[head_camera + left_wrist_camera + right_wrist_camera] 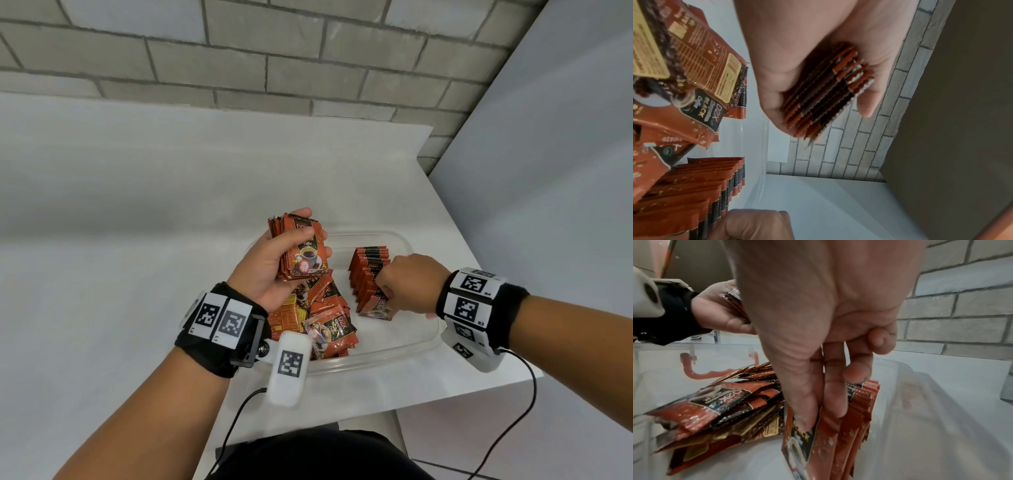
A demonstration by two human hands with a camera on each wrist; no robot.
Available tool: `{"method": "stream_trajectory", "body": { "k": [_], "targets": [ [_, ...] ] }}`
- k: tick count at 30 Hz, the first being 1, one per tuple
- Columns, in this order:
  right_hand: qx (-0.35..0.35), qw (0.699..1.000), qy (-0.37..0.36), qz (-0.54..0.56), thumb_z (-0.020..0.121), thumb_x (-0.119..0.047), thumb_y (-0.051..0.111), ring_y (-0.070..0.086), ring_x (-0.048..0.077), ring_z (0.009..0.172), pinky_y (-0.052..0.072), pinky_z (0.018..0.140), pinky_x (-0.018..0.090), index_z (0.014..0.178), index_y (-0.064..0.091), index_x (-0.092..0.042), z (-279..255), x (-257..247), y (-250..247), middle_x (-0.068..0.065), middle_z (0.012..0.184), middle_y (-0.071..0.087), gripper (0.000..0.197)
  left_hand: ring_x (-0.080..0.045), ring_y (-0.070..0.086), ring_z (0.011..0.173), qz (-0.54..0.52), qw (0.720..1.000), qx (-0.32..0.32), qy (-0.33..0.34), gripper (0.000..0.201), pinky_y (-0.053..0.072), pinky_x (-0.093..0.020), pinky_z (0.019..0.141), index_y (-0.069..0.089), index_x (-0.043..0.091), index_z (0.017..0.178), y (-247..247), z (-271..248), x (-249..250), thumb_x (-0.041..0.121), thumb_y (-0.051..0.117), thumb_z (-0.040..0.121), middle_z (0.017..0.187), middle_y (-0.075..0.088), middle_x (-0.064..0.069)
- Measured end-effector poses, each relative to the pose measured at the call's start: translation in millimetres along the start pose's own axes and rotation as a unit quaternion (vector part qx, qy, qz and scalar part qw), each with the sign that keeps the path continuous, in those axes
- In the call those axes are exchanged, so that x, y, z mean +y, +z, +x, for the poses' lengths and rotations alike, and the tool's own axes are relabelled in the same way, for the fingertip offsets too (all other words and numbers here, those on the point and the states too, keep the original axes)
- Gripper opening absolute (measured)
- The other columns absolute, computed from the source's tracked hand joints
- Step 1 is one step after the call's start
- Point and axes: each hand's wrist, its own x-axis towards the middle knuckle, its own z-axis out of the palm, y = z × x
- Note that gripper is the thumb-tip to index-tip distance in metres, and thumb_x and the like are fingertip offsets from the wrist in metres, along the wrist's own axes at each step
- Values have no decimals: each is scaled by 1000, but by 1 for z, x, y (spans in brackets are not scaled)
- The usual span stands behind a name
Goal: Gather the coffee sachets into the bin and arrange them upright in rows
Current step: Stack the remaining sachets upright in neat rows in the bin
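The right hand point(818, 321) has its thumb and first fingers point(835, 395) pressed straight down onto the nearest sachet of the upright row point(368, 274), pinching its top edge while the little finger curls clear; the left hand point(274, 260) is wrapped round a squared stack of sachets point(301, 248), thumb across the printed face and fingers behind, held above the near-left part of the clear plastic bin point(394, 346). Below that stack a loose heap of sachets point(325, 318) lies flat and overlapping on the bin floor, just beside the row, and the bin sits on the white table point(137, 205) near its corner. The main risk, as I judge it, is the row toppling: the front sachet leans toward the person with nothing bracing it but the right fingers, so lifting them could let the whole row fall like dominoes. The left grip could also fan or spill if the thumb eases, since the packets are slick. The right wrist is bent down into the bin from the right, knuckles up; the left forearm comes in from the near left, palm turned up and inward
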Motion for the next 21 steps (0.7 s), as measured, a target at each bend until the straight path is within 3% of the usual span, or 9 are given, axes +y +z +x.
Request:
{"method": "stream_trajectory", "body": {
  "k": [12, 17, 19, 21],
  "targets": [
    [25, 1000, 1, 16, 86, -32, 62, 37, 11, 53, 27, 47, 23, 81, 47, -17, -1, 5, 1, -6, 65, 39, 22, -26, 69, 78, -13, 1000, 6, -3, 36, 55, -37, 74, 62, 16, 109, 0, 2, -3, 14, 64, 74, 90, 68, -11],
    [77, 994, 8, 78, 87, -42, 58, 56, 17, 71, 48, 69, 32, 88, 54, -21, -8, 15, -4, -4, 81, 58, 22, -31, 70, 80, -40, 999, -12, -28, 47, 57, -37, 74, 59, 13, 117, 7, 2, -3, 2, 61, 71, 93, 68, -15],
    [137, 973, -4, 186, 88, -40, 60, 55, 5, 69, 47, 69, 26, 99, 59, -22, -11, 18, -11, -6, 90, 64, 21, -29, 69, 80, -18, 999, -21, -36, 51, 56, -36, 74, 60, 14, 117, 11, 2, -4, -3, 62, 69, 94, 68, -14],
    [212, 917, -13, 337, 88, -38, 63, 54, 1, 66, 41, 62, 13, 108, 59, -25, -16, 15, -22, -10, 95, 63, 24, -26, 68, 80, 2, 999, -24, -43, 50, 57, -35, 72, 60, 14, 118, 15, 3, -7, 0, 60, 69, 97, 69, -14]
  ]
}}
